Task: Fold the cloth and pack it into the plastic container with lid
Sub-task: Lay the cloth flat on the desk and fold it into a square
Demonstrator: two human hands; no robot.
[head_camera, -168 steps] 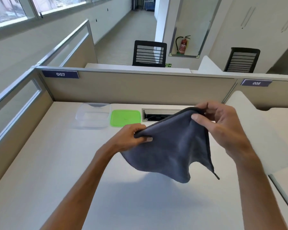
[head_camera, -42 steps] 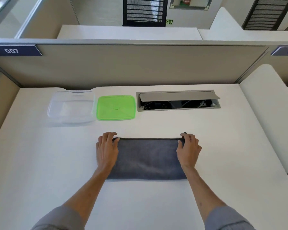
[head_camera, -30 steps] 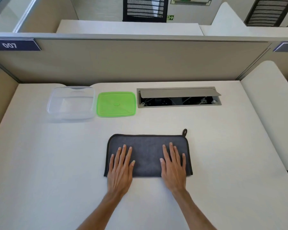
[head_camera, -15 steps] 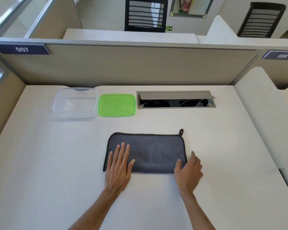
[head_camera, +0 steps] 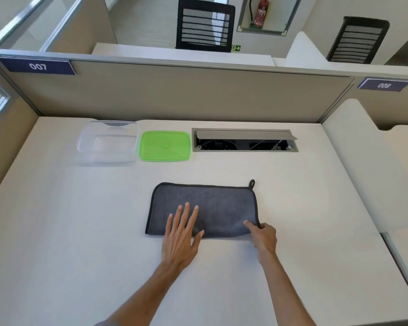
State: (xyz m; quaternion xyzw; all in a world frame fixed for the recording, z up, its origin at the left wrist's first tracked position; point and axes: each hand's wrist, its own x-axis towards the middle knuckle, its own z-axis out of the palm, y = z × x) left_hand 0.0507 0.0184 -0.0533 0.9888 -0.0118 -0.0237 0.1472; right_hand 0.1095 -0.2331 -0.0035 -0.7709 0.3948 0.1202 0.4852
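My left hand [head_camera: 180, 238] lies flat, fingers [head_camera: 186, 212] spread wide, pressing on the near-left part of the grey cloth [head_camera: 212, 205]; the palm hangs over the cloth's near edge onto the bench [head_camera: 80, 231]. My right hand [head_camera: 264, 236] is at the cloth's near-right corner, thumb on top and the other fingers curled under the dark edging, pinching that corner. The cloth lies folded into a long rectangle, flat on the bench, with its little hanging loop [head_camera: 252, 183] poking out at the far-right corner. Farther back and to the left sits the clear plastic container [head_camera: 107, 142], open, with the green lid [head_camera: 165, 146] lying flat just beside it on its right. Right of the lid, the bench's cable hatch [head_camera: 244, 140] stands open.
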